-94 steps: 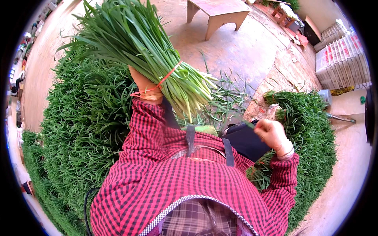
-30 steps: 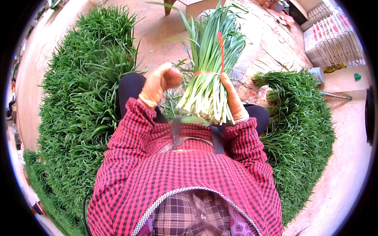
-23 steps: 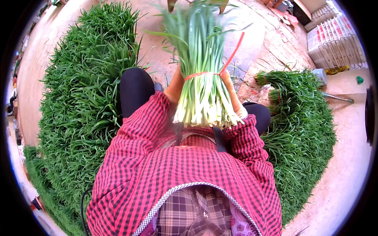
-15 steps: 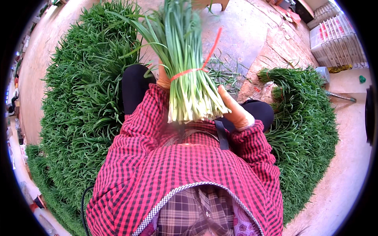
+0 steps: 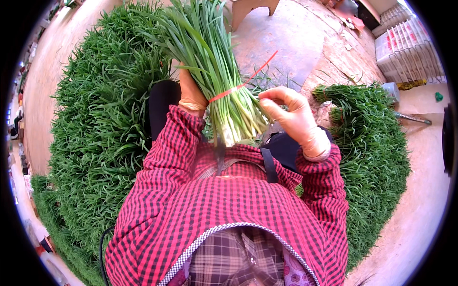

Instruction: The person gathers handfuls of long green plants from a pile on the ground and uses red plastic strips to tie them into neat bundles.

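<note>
My left hand is closed round the back of a bunch of long green leafy stalks with pale cut ends, held tilted with leaves to the upper left. A red band circles it, one loose end sticking out to the upper right. My right hand, bent with thumb and forefinger close together, is at the bunch's right edge; whatever is between those fingertips is too small to make out. Both hands are gloved or wrapped at the wrist in pale tan material.
Dense greens are heaped left; banded bundles are piled right. A low wooden stool stands ahead, loose leaves on the floor. White stacked packs, a grey container and a pipe are at right.
The bunch has swung from upright to leaning left, supported by my left hand. My right hand has come off the stalk ends, moving up and right, fingers now bent at the bunch's edge.
</note>
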{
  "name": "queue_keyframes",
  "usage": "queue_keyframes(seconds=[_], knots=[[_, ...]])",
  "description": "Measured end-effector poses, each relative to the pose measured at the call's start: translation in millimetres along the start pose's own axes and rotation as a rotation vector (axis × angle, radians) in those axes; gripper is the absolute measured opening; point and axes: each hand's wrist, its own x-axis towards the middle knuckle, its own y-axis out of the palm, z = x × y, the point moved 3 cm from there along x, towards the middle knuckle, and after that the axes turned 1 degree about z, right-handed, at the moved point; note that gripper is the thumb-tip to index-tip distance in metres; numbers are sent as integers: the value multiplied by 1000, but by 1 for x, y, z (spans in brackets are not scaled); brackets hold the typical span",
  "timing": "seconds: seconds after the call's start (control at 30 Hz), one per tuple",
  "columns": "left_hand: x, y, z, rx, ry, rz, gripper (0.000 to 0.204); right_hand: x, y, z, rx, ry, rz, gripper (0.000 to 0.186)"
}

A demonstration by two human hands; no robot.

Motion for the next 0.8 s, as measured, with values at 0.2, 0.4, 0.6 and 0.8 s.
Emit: queue_keyframes(seconds=[0.2, 0.4, 0.6, 0.8], knots=[[-1, -2, -4, 62, -13, 92, 46, 4, 6, -1, -17, -149, -31, 46], [-9, 40, 20, 343, 129, 64, 42, 64, 32, 27, 23, -276, -151, 85], [-14, 67, 21, 325, 66, 8, 36, 125, 3, 10, 589, -218, -392, 35], [-8, 46, 31, 202, 21, -54, 35, 86, -30, -23, 535, -95, -569, 33]])
